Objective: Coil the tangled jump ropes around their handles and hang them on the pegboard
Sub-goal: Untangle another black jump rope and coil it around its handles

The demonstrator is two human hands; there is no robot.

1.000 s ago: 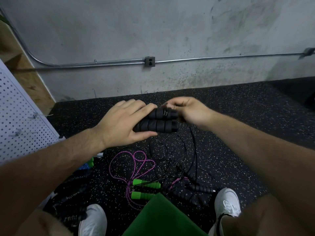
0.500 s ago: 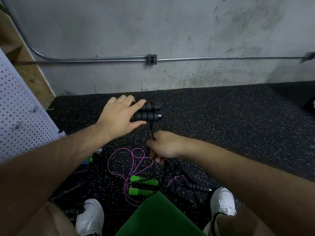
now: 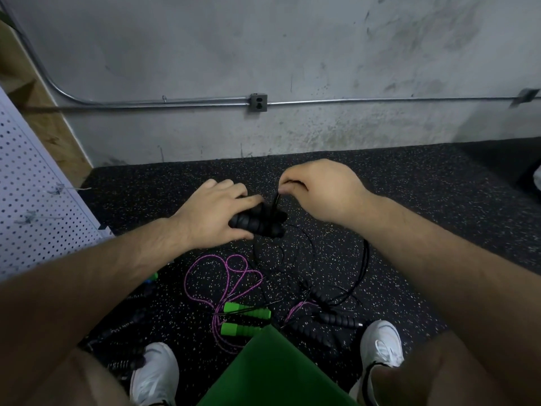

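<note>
**Cord (image 3: 364, 259) going over the black handles (image 3: 257, 225) again**

We are gripping the paired handles in our left hand (image 3: 213, 212), fingers curled round them, just above the rubber floor (image 3: 409, 200). Our right hand (image 3: 322, 191), which was down below the handles half a second ago, is now lifting above their free ends, pinching the thin cord between thumb and fingertips. We are laying another turn. Plenty of slack is trailing in loops on the floor, so the coiling is looking far from finished, and the pegboard (image 3: 35, 200) at our left is waiting.
</note>
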